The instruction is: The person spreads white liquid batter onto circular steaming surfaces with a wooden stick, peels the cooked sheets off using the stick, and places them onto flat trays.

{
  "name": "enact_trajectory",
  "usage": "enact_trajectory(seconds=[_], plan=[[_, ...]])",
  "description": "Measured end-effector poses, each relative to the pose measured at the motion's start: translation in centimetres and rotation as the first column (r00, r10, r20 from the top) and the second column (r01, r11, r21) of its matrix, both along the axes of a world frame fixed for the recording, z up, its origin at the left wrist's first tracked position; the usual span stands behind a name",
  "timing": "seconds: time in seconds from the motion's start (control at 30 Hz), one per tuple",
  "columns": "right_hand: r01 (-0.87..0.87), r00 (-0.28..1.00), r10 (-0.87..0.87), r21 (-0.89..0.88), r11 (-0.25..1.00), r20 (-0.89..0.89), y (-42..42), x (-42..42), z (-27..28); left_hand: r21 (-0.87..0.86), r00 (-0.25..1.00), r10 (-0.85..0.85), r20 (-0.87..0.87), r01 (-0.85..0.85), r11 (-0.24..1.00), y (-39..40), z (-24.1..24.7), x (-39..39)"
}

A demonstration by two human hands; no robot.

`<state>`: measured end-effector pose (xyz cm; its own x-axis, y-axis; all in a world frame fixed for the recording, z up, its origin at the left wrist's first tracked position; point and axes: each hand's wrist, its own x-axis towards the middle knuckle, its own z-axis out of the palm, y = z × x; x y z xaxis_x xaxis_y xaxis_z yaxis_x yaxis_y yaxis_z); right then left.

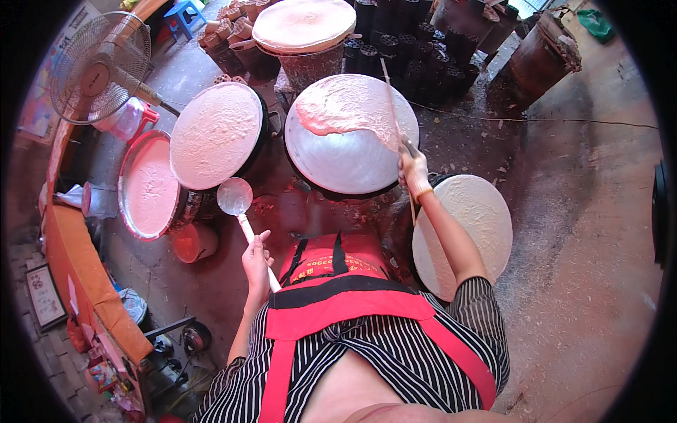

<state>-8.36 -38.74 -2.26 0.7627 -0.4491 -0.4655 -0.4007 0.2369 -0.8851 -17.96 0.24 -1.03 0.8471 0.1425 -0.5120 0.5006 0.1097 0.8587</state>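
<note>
My left hand (256, 264) grips the pale handle of a round metal ladle (235, 196), its bowl just below the left griddle. A long thin wooden stick (390, 98) is in my right hand (413, 166), at the right side of the middle round griddle (344, 166). Pale batter (349, 100) covers that griddle's far part with an uneven front edge; bare metal shows nearer me. The stick lies along the batter's right edge. A pale batter layer (217, 137) covers the left griddle, and another (476, 227) covers the right one, partly behind my right forearm.
A tub of batter (151, 185) stands left, above an orange-red bucket (194, 243). Thin round flatbreads (304, 24) lie stacked at the back. Black honeycomb coal briquettes (389, 47) crowd behind the middle griddle. A fan (98, 76) stands at far left; a cable (529, 120) crosses the floor.
</note>
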Motion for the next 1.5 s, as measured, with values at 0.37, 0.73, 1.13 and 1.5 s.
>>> enact_trajectory(seconds=[0.37,0.73,1.13,1.5], plan=[[-0.488,0.858,0.475,-0.026,0.872,-0.193,-6.6,1.7,0.3,0.122,0.998,0.051,-0.034,-0.047,0.991,-0.9,2.8,-2.7],[-0.345,0.926,0.37,0.229,0.91,-0.072,-4.4,-12.8,2.4,0.062,0.986,-0.168,0.004,0.168,0.984,1.8,3.1,0.2],[0.032,0.989,-0.034,0.016,0.999,0.143,16.3,-20.3,-4.8,-0.029,0.819,-0.569,0.077,0.572,0.82,12.4,1.6,7.2],[0.377,0.852,-0.429,0.216,0.901,0.3,35.1,13.8,-10.1,-0.074,0.936,-0.351,0.017,0.351,0.933,27.3,1.6,4.3]])
